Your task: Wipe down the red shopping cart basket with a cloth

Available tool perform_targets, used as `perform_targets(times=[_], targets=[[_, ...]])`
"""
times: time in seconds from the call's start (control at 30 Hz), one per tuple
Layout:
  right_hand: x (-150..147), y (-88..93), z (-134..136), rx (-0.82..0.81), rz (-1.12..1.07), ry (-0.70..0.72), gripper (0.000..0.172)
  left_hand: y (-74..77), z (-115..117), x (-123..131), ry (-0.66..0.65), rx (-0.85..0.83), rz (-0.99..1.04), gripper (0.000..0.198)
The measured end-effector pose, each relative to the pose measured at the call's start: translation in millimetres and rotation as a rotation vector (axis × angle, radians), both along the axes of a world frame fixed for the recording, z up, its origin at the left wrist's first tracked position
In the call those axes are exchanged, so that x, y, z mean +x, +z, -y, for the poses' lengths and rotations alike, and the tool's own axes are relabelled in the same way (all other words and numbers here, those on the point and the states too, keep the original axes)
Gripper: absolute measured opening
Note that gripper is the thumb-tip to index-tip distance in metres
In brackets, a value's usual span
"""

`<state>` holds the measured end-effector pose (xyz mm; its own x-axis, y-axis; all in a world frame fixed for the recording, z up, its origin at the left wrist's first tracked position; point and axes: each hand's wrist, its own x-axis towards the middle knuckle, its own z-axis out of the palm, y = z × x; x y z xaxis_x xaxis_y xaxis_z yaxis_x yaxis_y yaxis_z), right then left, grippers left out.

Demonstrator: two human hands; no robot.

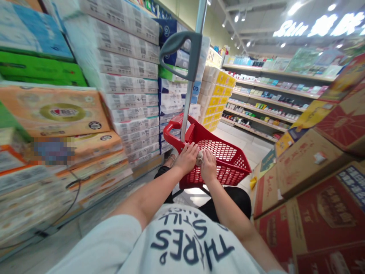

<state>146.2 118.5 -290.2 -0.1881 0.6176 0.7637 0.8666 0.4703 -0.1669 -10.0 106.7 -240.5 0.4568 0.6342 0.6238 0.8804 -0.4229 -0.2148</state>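
A small, pale beige, lumpy object (200, 156), too blurred to identify, sits at the near side of the red lattice-walled plastic basket (232, 172). It lies between the fingertips of the left hand (188, 156) and right hand (209, 163), about equally close to both; its long axis cannot be told. The fingers bunch around it, though whether either hand pinches it is unclear. Left of the basket rise white plastic-wrapped packs (128, 62); to its right stand brown-and-red cardboard cartons (306, 163).
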Motion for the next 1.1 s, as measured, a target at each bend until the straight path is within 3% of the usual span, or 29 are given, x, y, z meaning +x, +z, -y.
perform_targets(times=[0.1, 0.23, 0.43, 0.57, 0.63, 0.8, 0.97, 1.1], targets=[[3, -1.8, 0, 0.005, 0.024, 0.036, 0.047, -1.6, -1, -1, -0.008, 0.017, 0.002, 0.047], [6, -1.7, -2, -0.018, -0.05, -0.046, 0.047, -2.6, -1, 0, -0.012, 0.03, 0.001, 0.048], [11, -1.8, -4, -0.016, 0.007, 0.091, 0.048, -0.1, 0, 3, -0.004, 0.009, 0.016, 0.047], [19, -1.3, -9, -0.048, -0.114, -0.026, 0.044, 1.2, 1, 4, -0.005, 0.008, 0.018, 0.048], [14, 2.8, -10, -0.064, -0.132, -0.045, 0.041, 2.5, 2, 5, 0.01, 0.001, 0.022, 0.048], [4, 8.7, -9, -0.045, -0.036, 0.12, 0.046, 3.7, 2, 4, 0.006, -0.008, 0.011, 0.047], [8, 2.5, -7, -0.06, -0.114, -0.036, 0.047, 2.9, 3, 4, 0.007, 0.001, 0.011, 0.048], [0, 5.0, -7, -0.043, -0.026, 0.058, 0.046, 4.0, 3, 5, 0.017, -0.009, 0.023, 0.046]])
